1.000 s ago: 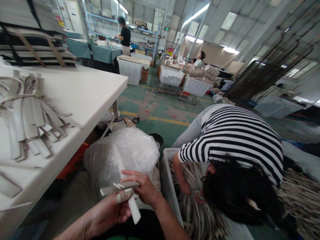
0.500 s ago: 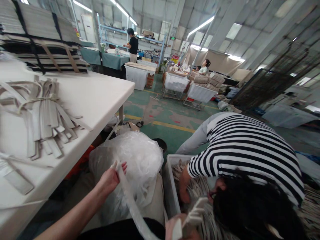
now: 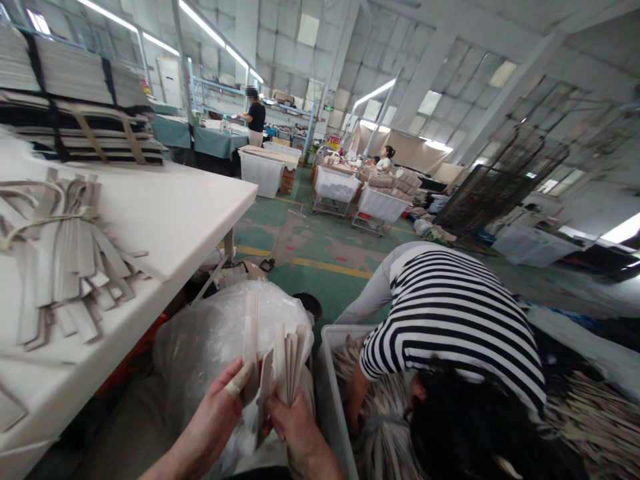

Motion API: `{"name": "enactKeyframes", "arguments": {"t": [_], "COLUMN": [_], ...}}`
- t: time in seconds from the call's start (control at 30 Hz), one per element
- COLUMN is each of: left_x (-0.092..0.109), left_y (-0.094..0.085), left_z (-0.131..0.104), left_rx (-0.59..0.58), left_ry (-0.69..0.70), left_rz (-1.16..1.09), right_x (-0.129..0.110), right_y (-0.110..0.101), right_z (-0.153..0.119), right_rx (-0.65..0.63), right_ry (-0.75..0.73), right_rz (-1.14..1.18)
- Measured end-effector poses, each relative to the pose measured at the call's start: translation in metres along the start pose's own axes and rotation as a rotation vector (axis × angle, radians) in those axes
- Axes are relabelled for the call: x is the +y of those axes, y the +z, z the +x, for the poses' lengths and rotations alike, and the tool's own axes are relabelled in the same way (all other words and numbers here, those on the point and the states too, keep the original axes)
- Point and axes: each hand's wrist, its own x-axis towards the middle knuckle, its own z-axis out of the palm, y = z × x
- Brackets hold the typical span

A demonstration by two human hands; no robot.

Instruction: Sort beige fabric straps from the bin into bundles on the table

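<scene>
My left hand (image 3: pixel 217 407) pinches one pale fabric strip (image 3: pixel 251 327) that stands upright from its fingers. Close beside it on the right, my right hand (image 3: pixel 297 423) is closed around a bunch of similar strips (image 3: pixel 289 360), their ends fanned upward. Another strip hangs down between the two hands. Behind both hands lies a large translucent plastic bag (image 3: pixel 200 347). On the white table (image 3: pixel 190 200) at the left rests a tied bundle of strips (image 3: pixel 75 253).
A person in a striped shirt (image 3: pixel 450 313) bends over a white bin (image 3: pixel 333 373) of strips at the right, one arm inside. A strapped stack of fabric (image 3: pixel 75 107) stands on the table. Farther off are carts, bins and other people.
My right hand has come up with its bunch beside my left hand. My left hand now holds a strip upright instead of one trailing down. The view has shifted slightly.
</scene>
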Motion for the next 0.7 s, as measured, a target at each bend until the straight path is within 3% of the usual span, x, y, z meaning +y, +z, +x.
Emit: {"name": "enactKeyframes", "arguments": {"t": [0.07,0.17,0.43,0.53,0.7], "left_x": [0.001,0.007,0.059,0.051,0.014], "left_y": [0.0,-0.001,0.011,0.008,-0.01], "left_z": [-0.006,-0.009,0.012,0.011,-0.002], "left_rx": [0.033,0.057,0.118,0.098,-0.006], "left_ry": [0.004,-0.001,0.244,0.193,0.077], "left_rz": [0.012,0.02,0.025,0.05,0.113], "right_x": [0.006,0.012,0.014,0.01,-0.001], "right_y": [0.012,0.021,0.012,0.014,0.021], "right_z": [0.001,-0.002,-0.02,-0.021,-0.011], "right_rx": [-0.051,-0.026,-0.055,-0.007,0.105], "right_ry": [0.039,0.056,0.102,0.125,0.107], "right_rz": [0.012,0.004,-0.183,-0.175,-0.126]}}
